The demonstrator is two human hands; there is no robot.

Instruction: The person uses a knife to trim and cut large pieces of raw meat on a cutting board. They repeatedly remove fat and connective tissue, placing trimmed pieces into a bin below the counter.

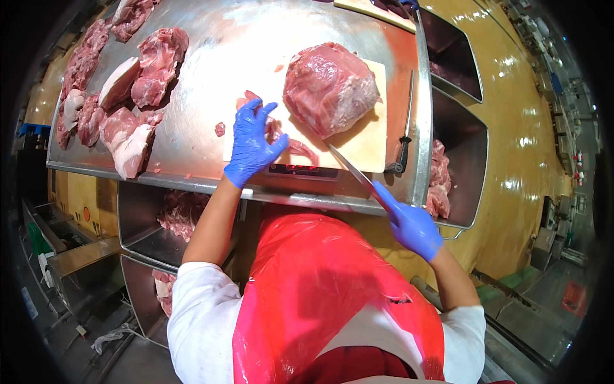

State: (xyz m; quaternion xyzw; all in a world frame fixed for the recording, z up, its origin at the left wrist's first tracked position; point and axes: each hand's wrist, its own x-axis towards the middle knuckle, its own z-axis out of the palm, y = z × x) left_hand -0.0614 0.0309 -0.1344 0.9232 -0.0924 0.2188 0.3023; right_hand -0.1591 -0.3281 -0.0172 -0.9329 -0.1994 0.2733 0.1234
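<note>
While a large raw meat joint (330,89) rests on the pale cutting board (374,150) toward one o'clock, with twelve pointing away from the person, thin red trimmings (300,152) lie between six and eight. At eight o'clock the blue-gloved left hand (252,137) is over the board, fingers parted and loosely curled; whether it touches a trimming cannot be told. Between four and five, the blue-gloved right hand (412,224) is wrapped around a long knife (353,168), its tip just beside the joint's near edge. For any cut, a sound approach seems to be a steady joint, smooth strokes, and left fingers well clear of the blade. A sharpening steel (407,125) lies at three on the metal surface (192,128); more meat pieces (153,70) cluster around ten.
</note>
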